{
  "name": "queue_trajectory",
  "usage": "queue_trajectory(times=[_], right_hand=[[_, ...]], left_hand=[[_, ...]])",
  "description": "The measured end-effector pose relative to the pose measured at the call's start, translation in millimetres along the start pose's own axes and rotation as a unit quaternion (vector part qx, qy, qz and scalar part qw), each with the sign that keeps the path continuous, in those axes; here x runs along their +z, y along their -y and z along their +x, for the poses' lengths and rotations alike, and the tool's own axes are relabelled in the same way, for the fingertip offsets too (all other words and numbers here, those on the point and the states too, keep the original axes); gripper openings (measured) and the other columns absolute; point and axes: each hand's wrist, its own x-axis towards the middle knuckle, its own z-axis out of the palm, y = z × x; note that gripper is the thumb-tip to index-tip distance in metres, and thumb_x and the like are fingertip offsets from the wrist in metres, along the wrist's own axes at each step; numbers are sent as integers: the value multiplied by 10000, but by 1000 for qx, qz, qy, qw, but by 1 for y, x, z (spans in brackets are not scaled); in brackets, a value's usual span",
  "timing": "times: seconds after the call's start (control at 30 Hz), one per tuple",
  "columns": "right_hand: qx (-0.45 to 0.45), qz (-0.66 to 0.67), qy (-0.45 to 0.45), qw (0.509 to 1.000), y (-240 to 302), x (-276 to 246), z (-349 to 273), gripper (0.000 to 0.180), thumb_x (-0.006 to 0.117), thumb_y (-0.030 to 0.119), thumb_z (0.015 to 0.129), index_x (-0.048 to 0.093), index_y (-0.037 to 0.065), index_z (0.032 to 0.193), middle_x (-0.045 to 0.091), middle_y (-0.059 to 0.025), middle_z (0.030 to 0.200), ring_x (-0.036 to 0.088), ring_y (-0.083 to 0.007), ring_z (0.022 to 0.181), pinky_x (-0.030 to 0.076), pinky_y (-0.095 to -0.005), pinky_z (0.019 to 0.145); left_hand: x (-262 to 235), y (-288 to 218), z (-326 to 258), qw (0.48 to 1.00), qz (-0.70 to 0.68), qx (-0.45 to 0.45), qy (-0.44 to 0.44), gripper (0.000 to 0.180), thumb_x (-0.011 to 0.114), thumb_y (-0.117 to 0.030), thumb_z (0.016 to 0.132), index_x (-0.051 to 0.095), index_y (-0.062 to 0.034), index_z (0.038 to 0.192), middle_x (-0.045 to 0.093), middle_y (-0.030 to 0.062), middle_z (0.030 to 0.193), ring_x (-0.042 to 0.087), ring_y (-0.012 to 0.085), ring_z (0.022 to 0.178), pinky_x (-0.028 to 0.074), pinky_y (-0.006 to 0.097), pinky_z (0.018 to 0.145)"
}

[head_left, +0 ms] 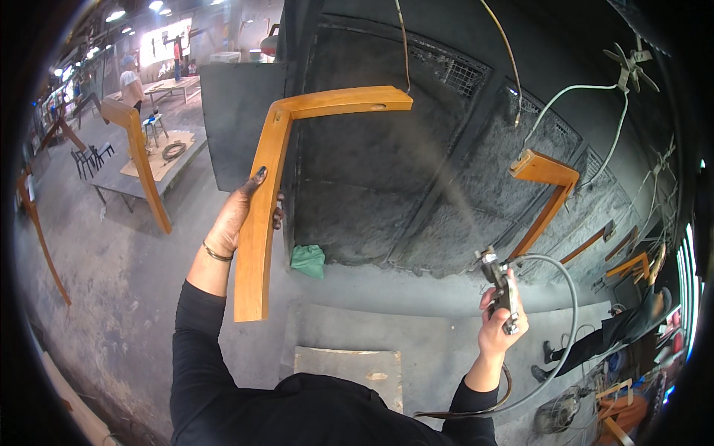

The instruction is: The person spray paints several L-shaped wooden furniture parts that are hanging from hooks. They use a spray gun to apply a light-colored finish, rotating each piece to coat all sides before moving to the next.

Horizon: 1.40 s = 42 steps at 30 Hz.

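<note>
The bent wooden piece [268,197], orange-brown and L-shaped, is raised in front of you, left of centre, its long leg slanting down towards you and its short arm reaching right. Your left hand [234,212] is clamped on the long leg, thumb on the near face and fingertips showing past the right edge. A thin wire [404,48] hangs down to the end of the short arm. Your right hand [502,331], well apart from the wood, is wrapped around a spray gun [497,279]; you have a grey hose [575,312] curving away from it, and a faint plume of mist [450,182] drifts up and left from its nozzle. Behind the wood you face a dark panelled wall [349,149], with a green cloth [308,262] at its foot. Another angled wooden part [550,172] hangs to your right, near a person in dark clothes [606,334]. Off to your left, a slim wooden leg [143,160] shows in front of a low table [192,157] bearing a coiled hose [175,152]
</note>
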Motion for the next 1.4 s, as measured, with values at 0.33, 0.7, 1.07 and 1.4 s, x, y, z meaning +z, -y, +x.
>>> queue_trajectory(times=[0.33, 0.7, 1.07, 1.4], right_hand=[[-47, 40, 112, 992, 17, 37, -12, 812, 650, 608, 878, 603, -86, 1296, 691, -101, 776, 626, -127, 616, 492, -254, 563], [53, 16, -36, 998, 4, 12, 1, 864, 562, 653, 910, 507, -51, 1407, 608, -37, 738, 487, -43, 574, 328, -179, 480], [49, 5, -57, 997, 21, -16, 6, 953, 514, 695, 910, 441, -104, 1425, 603, -65, 765, 532, -79, 601, 317, -171, 423], [46, 96, -8, 994, 62, -23, 59, 956, 461, 731, 907, 439, -91, 1395, 556, -73, 712, 501, -99, 564, 337, -198, 433]], left_hand=[[4, 2, -8, 999, -32, -26, 17, 511, 640, -451, 953, 433, -109, 1271, 582, 110, 924, 623, 236, 641, 557, 370, 553], [-2, -1, -9, 994, -69, -56, 56, 520, 646, -454, 951, 451, -61, 1230, 611, 104, 901, 662, 237, 666, 592, 381, 567], [-61, 2, 7, 969, 186, 138, 88, 623, 662, -163, 963, 327, -61, 1478, 662, 165, 1100, 698, 253, 904, 598, 387, 785], [-109, -19, 17, 807, 510, 293, -50, 577, 649, -90, 905, 425, 39, 1421, 690, 197, 1138, 670, 232, 1045, 502, 334, 927]])
